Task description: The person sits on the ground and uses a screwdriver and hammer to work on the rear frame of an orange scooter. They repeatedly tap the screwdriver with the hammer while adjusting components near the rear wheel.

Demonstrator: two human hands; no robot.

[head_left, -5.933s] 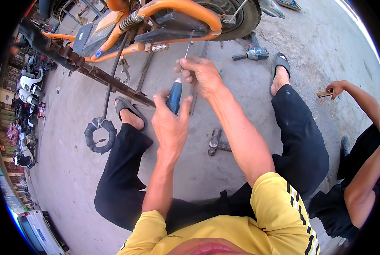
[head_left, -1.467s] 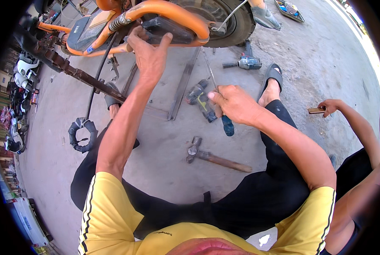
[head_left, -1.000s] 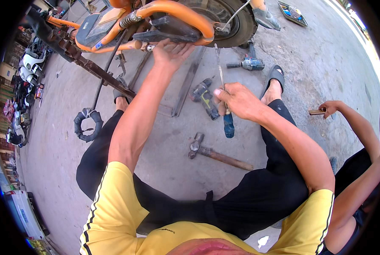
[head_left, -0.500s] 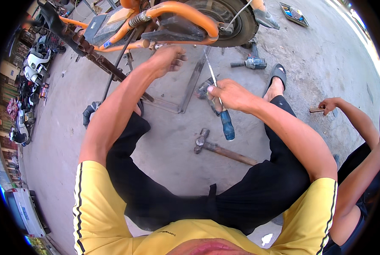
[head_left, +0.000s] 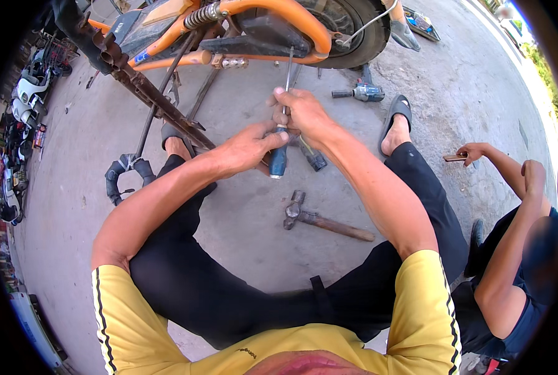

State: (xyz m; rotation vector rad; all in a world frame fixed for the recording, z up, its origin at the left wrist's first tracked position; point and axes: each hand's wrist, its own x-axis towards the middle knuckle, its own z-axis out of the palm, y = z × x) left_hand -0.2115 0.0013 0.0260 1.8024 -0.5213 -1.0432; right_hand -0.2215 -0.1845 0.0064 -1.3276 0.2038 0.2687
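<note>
Both my hands are on a long screwdriver with a blue handle (head_left: pixel 278 162) and a thin metal shaft. My left hand (head_left: pixel 251 149) is closed round the handle. Higher up, my right hand (head_left: pixel 307 116) pinches the shaft close to the handle's top. The shaft points away from me, and its tip overlaps the dark cover (head_left: pixel 263 39) beneath the curved orange frame (head_left: pixel 304 25) of a two-wheeler. Whether the tip touches it, I cannot tell. Behind my hands a dark power tool (head_left: pixel 314 157) lies on the ground, partly hidden.
A ball-peen hammer (head_left: pixel 338 226) lies between my legs. A blue-grey impact wrench (head_left: pixel 367 92) rests by my right foot. A rusty metal stand (head_left: pixel 151 94) slants across at left. Another person's hand (head_left: pixel 474 152) holds a flat brown piece at right. A tool tray (head_left: pixel 424 26) sits far right.
My left hand has come back from the orange frame onto the screwdriver's handle. My right hand has moved left and forward, and the screwdriver's tip now overlaps the dark cover.
</note>
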